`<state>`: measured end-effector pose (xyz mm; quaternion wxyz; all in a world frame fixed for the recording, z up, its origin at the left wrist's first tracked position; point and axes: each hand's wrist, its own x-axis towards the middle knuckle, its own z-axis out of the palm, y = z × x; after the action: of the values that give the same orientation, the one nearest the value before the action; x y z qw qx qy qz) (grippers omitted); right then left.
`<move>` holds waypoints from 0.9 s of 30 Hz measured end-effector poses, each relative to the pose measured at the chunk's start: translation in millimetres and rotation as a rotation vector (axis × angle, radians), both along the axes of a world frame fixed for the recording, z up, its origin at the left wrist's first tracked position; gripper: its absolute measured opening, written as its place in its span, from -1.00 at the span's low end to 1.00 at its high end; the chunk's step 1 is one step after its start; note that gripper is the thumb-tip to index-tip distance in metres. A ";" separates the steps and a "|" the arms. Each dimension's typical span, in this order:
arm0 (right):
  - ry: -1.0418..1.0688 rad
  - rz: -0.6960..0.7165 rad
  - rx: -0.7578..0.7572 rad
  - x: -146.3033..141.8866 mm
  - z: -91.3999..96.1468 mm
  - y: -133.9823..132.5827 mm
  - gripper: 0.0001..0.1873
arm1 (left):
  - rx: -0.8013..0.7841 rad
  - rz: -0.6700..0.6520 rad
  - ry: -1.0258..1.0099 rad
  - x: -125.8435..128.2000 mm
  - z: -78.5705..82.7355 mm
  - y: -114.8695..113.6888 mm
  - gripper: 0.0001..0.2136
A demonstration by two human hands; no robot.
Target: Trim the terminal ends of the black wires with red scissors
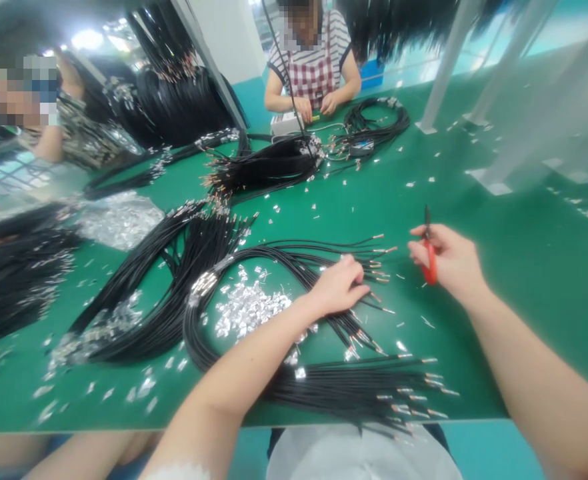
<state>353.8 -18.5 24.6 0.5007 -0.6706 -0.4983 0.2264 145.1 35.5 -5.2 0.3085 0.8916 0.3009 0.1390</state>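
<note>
My left hand is closed over the black cables near their stripped copper ends, in the middle of the table. The cables curve in a loop from a cluster of metal terminals to the left. Over the green table to the right, my right hand is wrapped around red-handled scissors, their dark point facing away from me. A second bunch of black cables lies below my left hand, its bare ends pointing right. Small silvery tags are heaped inside the cable loop.
More cable bundles and a clear bag of silvery pieces lie to the left. Across the green table, a co-worker handles something small. White posts stand at the right. Another person is at the far left.
</note>
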 end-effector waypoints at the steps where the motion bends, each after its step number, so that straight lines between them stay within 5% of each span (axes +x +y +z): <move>1: 0.024 -0.011 -0.007 0.3 1.6 -0.5 -0.80 | 0.012 -0.086 0.026 -0.6 0.7 0.1 -0.84; 4: 0.054 -0.015 -0.023 -0.6 2.6 -0.6 -0.78 | 0.035 -0.246 0.068 2.4 2.4 -1.7 -0.82; 9: 0.073 -0.009 0.071 -1.7 -0.9 0.3 -0.71 | -0.036 -0.217 -0.023 16.9 6.2 -12.0 -0.92; 17: 0.451 0.161 0.094 -31.3 21.4 -5.0 -0.59 | -0.496 0.318 -0.615 -0.8 41.4 -9.5 -0.94; 27: 0.315 0.313 0.132 -90.6 48.6 28.8 -0.70 | -0.719 0.350 -0.799 -24.6 40.7 -8.6 -0.80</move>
<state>263.2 10.3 73.2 0.5738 -0.5075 -0.5257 0.3699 120.5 26.9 35.4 0.6552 0.5453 0.3325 0.4035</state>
